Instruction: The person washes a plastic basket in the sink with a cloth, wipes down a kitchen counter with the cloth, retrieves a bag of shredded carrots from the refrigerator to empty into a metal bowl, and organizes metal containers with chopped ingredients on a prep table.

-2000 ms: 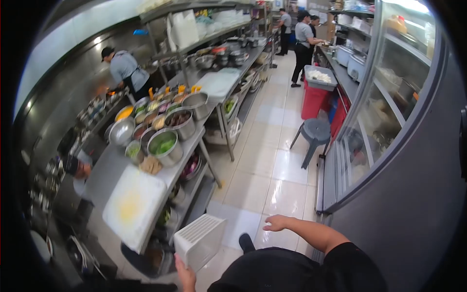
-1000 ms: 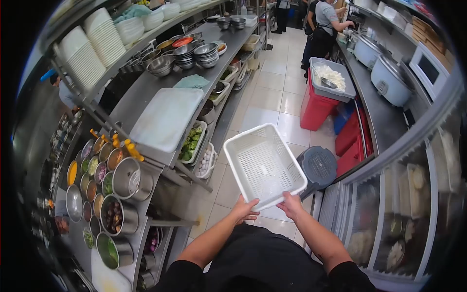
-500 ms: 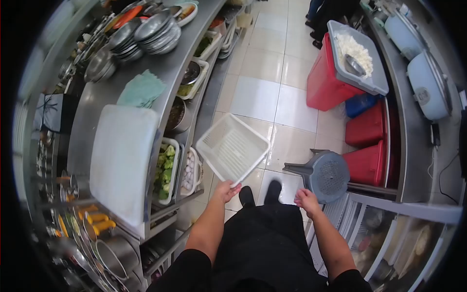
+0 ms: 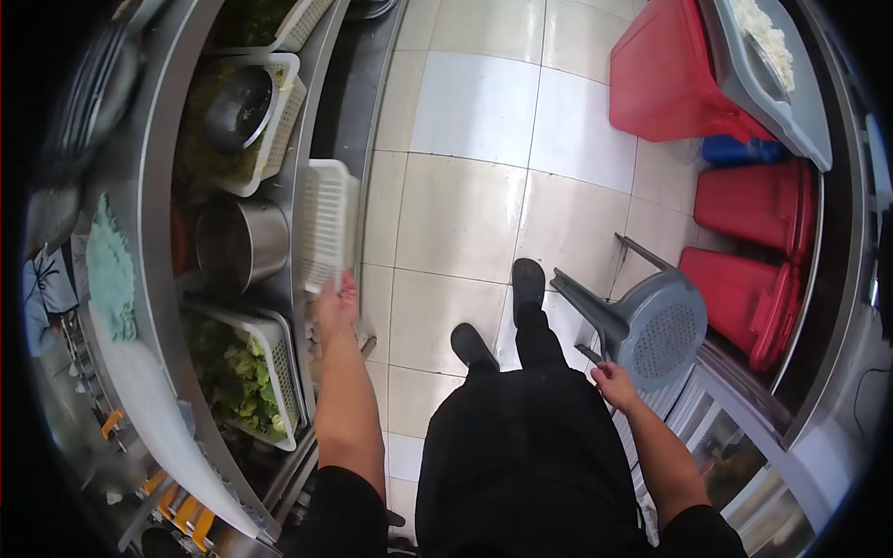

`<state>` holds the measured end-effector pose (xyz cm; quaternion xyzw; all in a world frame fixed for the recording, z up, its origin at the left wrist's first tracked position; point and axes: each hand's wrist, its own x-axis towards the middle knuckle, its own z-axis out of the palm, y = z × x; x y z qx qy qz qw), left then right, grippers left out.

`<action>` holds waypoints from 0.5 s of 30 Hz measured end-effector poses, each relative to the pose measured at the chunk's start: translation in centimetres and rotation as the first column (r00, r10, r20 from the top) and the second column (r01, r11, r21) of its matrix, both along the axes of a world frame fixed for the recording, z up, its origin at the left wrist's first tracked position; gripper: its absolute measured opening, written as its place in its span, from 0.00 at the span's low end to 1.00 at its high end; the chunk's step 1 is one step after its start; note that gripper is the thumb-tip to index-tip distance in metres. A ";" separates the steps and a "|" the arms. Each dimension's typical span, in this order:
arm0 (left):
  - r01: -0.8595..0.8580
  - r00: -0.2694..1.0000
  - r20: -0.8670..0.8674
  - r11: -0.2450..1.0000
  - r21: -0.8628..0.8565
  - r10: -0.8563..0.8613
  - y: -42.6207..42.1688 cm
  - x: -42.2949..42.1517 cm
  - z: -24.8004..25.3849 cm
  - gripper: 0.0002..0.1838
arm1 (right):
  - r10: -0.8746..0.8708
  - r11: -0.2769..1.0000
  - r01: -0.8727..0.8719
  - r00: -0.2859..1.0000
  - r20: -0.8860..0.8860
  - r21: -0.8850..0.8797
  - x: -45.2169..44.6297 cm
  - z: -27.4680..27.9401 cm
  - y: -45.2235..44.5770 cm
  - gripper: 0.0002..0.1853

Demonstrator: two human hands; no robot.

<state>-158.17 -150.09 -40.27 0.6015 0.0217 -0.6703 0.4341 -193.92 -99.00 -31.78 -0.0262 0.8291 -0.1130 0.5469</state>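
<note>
My left hand point(image 4: 337, 299) grips the near end of a white slatted plastic basket point(image 4: 327, 219). The basket is over the edge of the lower shelf, beside a metal pot point(image 4: 244, 244); no contents show in it. Some blur covers my left fingers. Behind my left wrist, the basket of pale round items is mostly hidden. My right hand point(image 4: 614, 383) hangs beside a grey plastic stool point(image 4: 662, 330), close to one of its legs, with the fingers curled in and nothing visible in them.
Shelf baskets hold green vegetables point(image 4: 246, 377) and a metal bowl point(image 4: 242, 107). Red bins point(image 4: 744, 298) stand at the right, below a counter. A grey tub point(image 4: 791, 102) with white food rests on a red bin point(image 4: 656, 70). Tiled floor point(image 4: 456, 219) lies between.
The white basket has moved left, from above the floor to the lower shelf, in my left hand. My view has shifted forward and toward the shelf. My right hand stays near the stool.
</note>
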 end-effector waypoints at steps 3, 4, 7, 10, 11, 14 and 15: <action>-0.238 0.959 0.119 0.958 -0.158 0.258 -0.6 -0.8 1.5 0.26 | 0.029 1.000 -0.029 0.999 -0.026 0.001 -1.6 1.0 -0.9 0.30; -0.196 0.968 0.130 0.971 -0.139 0.214 0.1 -0.3 0.7 0.27 | 0.031 0.999 -0.031 0.999 -0.035 -0.009 -2.2 1.1 -1.0 0.30; -0.061 0.986 0.155 0.997 -0.044 0.067 4.0 -0.3 1.3 0.26 | 0.085 0.996 -0.086 0.993 -0.079 -0.004 -3.0 0.3 -0.7 0.28; 0.093 0.960 0.245 0.981 0.172 -0.134 8.5 -0.8 -0.3 0.17 | 0.147 0.989 -0.146 0.984 -0.096 0.014 -3.6 2.1 -3.3 0.27; 0.143 0.940 0.280 0.971 0.194 -0.194 10.8 -2.1 0.3 0.15 | 0.158 0.987 -0.158 0.983 -0.098 0.016 -3.8 3.0 -4.7 0.27; 0.377 0.800 0.349 0.862 0.340 -0.488 15.7 -4.3 0.1 0.20 | 0.122 0.992 -0.124 0.990 -0.075 -0.030 -3.9 3.5 -6.0 0.27; 0.355 0.787 0.337 0.826 0.438 -0.517 16.2 -7.1 3.1 0.24 | 0.098 0.993 -0.102 0.993 -0.064 -0.054 -4.0 3.4 -6.2 0.27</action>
